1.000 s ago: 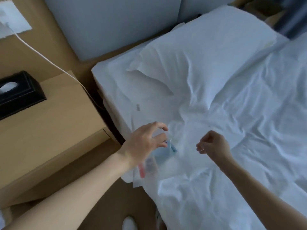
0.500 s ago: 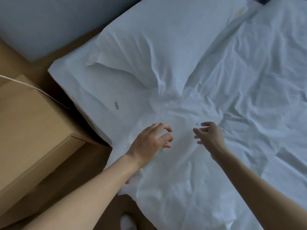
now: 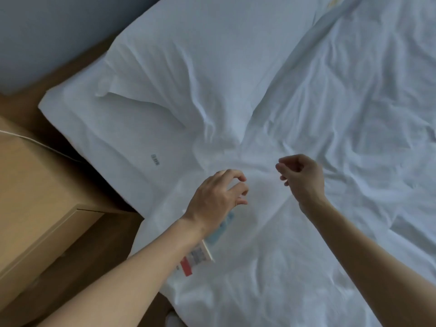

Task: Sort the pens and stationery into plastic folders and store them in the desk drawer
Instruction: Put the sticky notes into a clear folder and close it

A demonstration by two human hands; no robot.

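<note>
Since half a second ago, my left hand (image 3: 218,197) is lifting off the plastic folder (image 3: 200,251), now showing at lower centre on the bed (image 3: 306,256). Both hands are hovering, loosely curled, holding nothing; right hand (image 3: 300,177) beside. I'm judging sorting is underway; next I'm needing to grip that folder.

Bedroom: white-sheeted bed (image 3: 330,138), pillow (image 3: 200,67), wooden bedside cabinet (image 3: 42,197) just beside.

The scene is dim, with a cool bluish cast. Soft shadows fill the bed sheet (image 3: 330,138) creases. Details look slightly blurred, and straight lines bend toward the edges.
</note>
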